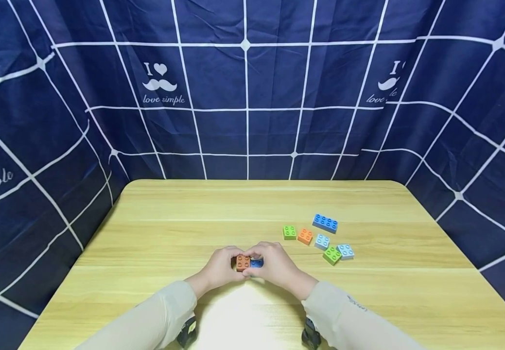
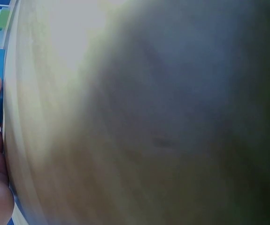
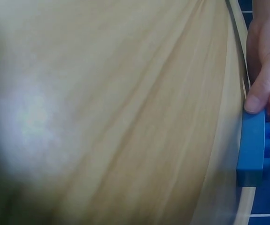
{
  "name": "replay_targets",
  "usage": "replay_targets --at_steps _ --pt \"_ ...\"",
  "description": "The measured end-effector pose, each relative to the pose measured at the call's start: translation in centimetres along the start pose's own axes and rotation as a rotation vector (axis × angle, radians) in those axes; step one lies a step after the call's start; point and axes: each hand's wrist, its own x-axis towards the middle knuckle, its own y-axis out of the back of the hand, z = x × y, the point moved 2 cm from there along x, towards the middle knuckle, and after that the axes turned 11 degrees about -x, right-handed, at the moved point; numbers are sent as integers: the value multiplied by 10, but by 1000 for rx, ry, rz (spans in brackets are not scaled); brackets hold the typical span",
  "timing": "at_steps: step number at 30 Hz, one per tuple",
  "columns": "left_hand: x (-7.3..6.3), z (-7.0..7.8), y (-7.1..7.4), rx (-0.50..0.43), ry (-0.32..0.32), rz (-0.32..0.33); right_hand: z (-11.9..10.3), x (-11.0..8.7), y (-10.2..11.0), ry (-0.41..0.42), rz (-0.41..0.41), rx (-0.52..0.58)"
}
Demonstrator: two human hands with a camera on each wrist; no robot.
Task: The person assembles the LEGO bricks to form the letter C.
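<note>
Near the front middle of the table, an orange brick [image 1: 243,262] sits on the left end of a long blue brick [image 1: 256,263]. My left hand [image 1: 223,267] is around the left end, its thumb against the blue brick's near side in the right wrist view. From the right, my right hand [image 1: 275,263] pinches the orange brick, thumb at its near corner and finger at its far corner. The blue brick [image 3: 251,150] shows its long side in the right wrist view. Fingers hide most of the contact between the two bricks.
Loose bricks lie to the right: a long blue brick [image 1: 325,223], a green brick [image 1: 289,232], an orange brick [image 1: 305,236], a light blue brick [image 1: 322,241], another green brick [image 1: 332,255] and another light blue brick [image 1: 345,251]. A dark blue curtain [image 1: 217,131] surrounds the wooden table [image 1: 182,204].
</note>
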Motion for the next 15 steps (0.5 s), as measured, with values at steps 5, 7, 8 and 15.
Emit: replay_targets --at_steps 5,7,8,15 --pt "-1 0 0 1 -13 3 -1 3 0 -23 -46 2" --pt "-1 0 0 2 -12 5 -1 4 0 -18 -55 -1" --pt "-1 0 0 3 -9 5 -1 5 0 -17 -58 -4" --pt "0 1 1 15 19 -15 -1 5 -1 -32 -54 -3"
